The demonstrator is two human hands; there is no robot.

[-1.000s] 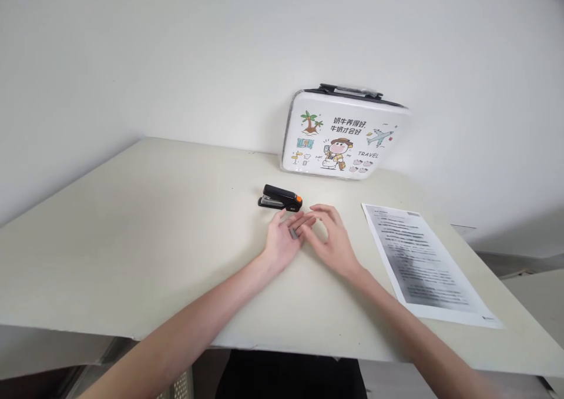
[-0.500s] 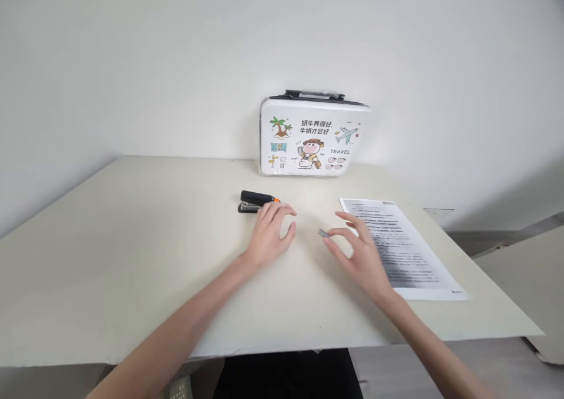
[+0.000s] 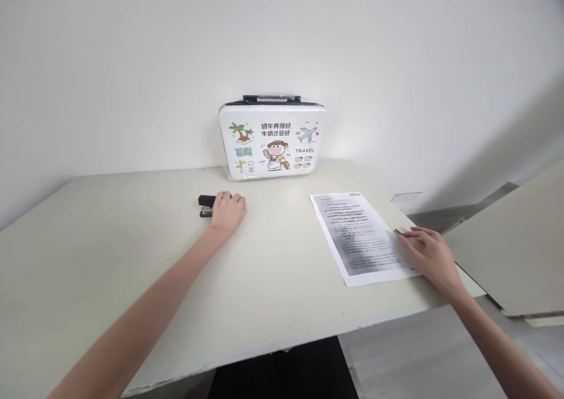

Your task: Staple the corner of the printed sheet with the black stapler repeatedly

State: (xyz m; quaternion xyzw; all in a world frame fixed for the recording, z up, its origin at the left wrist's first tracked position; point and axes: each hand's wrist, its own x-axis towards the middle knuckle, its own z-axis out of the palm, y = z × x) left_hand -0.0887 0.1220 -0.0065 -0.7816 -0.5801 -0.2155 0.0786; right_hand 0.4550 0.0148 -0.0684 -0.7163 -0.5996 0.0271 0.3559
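My left hand (image 3: 230, 212) is closed over the right end of a black stapler (image 3: 206, 200), which lies on the table with its jaws apart at the left end. The fingers hide the rest of the stapler. Over at the right, my right hand (image 3: 434, 261) pinches a small grey strip of staples (image 3: 398, 232) between thumb and finger. This hand hovers at or touches the right edge of a printed sheet of paper (image 3: 352, 234); contact cannot be made out.
A white carry case (image 3: 273, 146) with cartoon prints and a black handle stands upright against the wall at the back of the table (image 3: 264, 293). Beyond the table's right edge is a pale panel (image 3: 511, 240). A black seat shows below the front edge.
My left hand has closed on the stapler. My right hand has moved right, across to the sheet's right side, still pinching the staples. The camera view has turned to the right.
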